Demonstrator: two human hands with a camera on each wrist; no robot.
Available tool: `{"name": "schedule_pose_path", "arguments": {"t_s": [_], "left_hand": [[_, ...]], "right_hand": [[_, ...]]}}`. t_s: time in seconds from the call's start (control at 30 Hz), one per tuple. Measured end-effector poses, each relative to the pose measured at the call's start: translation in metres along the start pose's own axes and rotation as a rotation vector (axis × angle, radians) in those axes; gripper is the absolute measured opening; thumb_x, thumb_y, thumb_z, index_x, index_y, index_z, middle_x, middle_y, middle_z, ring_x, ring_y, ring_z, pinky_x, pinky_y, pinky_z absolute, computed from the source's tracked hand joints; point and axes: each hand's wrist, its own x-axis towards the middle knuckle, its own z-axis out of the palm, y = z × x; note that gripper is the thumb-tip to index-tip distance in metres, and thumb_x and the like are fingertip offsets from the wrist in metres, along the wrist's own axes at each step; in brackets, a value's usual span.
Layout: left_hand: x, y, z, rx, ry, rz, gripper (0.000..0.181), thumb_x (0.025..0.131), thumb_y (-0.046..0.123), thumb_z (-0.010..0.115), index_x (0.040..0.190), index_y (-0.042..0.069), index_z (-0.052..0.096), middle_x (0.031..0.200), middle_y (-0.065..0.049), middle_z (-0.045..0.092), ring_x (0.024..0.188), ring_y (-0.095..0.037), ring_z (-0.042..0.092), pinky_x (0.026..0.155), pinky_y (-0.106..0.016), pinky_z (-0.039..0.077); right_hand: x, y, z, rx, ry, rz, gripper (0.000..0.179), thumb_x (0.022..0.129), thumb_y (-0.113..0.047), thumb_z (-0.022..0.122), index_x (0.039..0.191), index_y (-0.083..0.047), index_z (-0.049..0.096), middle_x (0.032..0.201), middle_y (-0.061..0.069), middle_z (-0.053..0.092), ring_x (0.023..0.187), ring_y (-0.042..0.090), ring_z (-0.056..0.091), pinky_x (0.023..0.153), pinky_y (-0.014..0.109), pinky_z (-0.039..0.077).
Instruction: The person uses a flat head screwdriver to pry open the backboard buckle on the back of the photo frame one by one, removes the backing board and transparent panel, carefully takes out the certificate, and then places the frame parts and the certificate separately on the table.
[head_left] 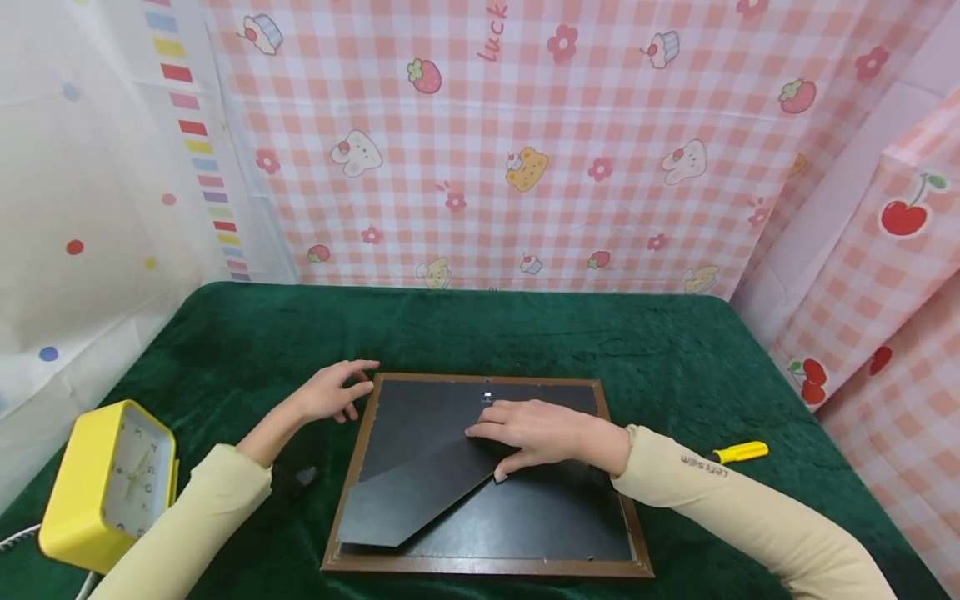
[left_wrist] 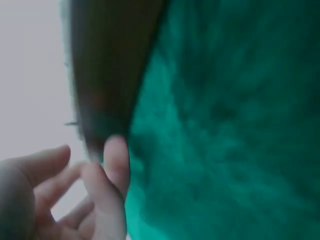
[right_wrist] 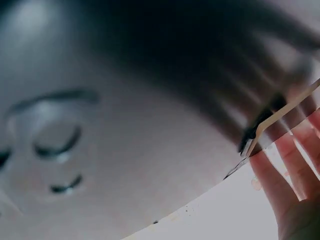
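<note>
Green plush tabletop [head_left: 637,333]. Left of centre, the left hand [head_left: 328,395] hangs loose, empty, beside a face-down picture frame [head_left: 487,567], lower centre: likely rigid, fragile, best held by opposite edges. The right hand [head_left: 536,429] lies spread across its black stand [head_left: 405,500].

Looking forward-down from head, going super-close along bare fingers [left_wrist: 116,162] at wrists, sharing dark-green plush cloth [head_left: 487,329] (head/left wrist).
</note>
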Motion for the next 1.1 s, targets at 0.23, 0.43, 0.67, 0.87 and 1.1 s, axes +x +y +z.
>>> {"name": "schedule_pose_path", "arguments": {"t_s": [0.23, 0.43, 0.67, 0.87, 1.1], "left_hand": [[0.022, -0.01, -0.001, -0.093, -0.063, -0.018, 0.036, 0.093, 0.014, 0.045, 0.124, -0.004, 0.043, 0.106, -0.02, 0.047, 0.065, -0.022, 0.055, 0.057, -0.034, 0.049], [0.024, -0.014, -0.002, -0.191, -0.096, -0.011, 0.036, 0.094, 0.015, 0.044, 0.124, -0.004, 0.041, 0.108, -0.021, 0.043, 0.067, -0.025, 0.053, 0.061, -0.036, 0.049], [0.026, -0.014, -0.004, -0.149, -0.068, -0.024, 0.031, 0.094, 0.012, 0.043, 0.12, -0.005, 0.042, 0.088, -0.018, 0.051, 0.065, -0.023, 0.055, 0.061, -0.035, 0.049], [0.025, -0.014, -0.002, -0.155, -0.068, -0.022, 0.034, 0.094, 0.013, 0.044, 0.124, -0.004, 0.043, 0.104, -0.018, 0.047, 0.065, -0.023, 0.052, 0.06, -0.035, 0.049], [0.025, -0.015, 0.0, -0.154, -0.05, -0.016, 0.033, 0.093, 0.012, 0.045, 0.122, -0.003, 0.045, 0.099, -0.017, 0.046, 0.064, -0.023, 0.052, 0.059, -0.035, 0.049]], "right_hand": [[0.0, 0.002, 0.004, -0.042, -0.018, -0.023, 0.062, 0.085, -0.049, 0.046, 0.133, -0.011, 0.04, 0.115, 0.003, 0.043, 0.092, 0.01, 0.04, 0.072, 0.02, 0.037], [-0.002, 0.001, -0.001, -0.107, 0.001, -0.047, 0.062, 0.084, -0.049, 0.046, 0.133, -0.011, 0.041, 0.113, 0.003, 0.045, 0.09, 0.01, 0.04, 0.072, 0.02, 0.036], [-0.002, 0.001, -0.025, -0.2, 0.065, -0.02, 0.062, 0.082, -0.047, 0.053, 0.13, -0.009, 0.044, 0.112, 0.004, 0.048, 0.094, 0.013, 0.042, 0.077, 0.024, 0.038], [-0.01, 0.007, -0.029, -0.137, 0.028, 0.069, 0.061, 0.083, -0.046, 0.052, 0.132, -0.011, 0.042, 0.114, 0.004, 0.047, 0.098, 0.013, 0.042, 0.078, 0.024, 0.04], [-0.021, 0.012, -0.038, -0.068, -0.003, 0.123, 0.059, 0.085, -0.043, 0.051, 0.133, -0.009, 0.041, 0.113, 0.005, 0.046, 0.096, 0.014, 0.043, 0.077, 0.027, 0.039]]}}
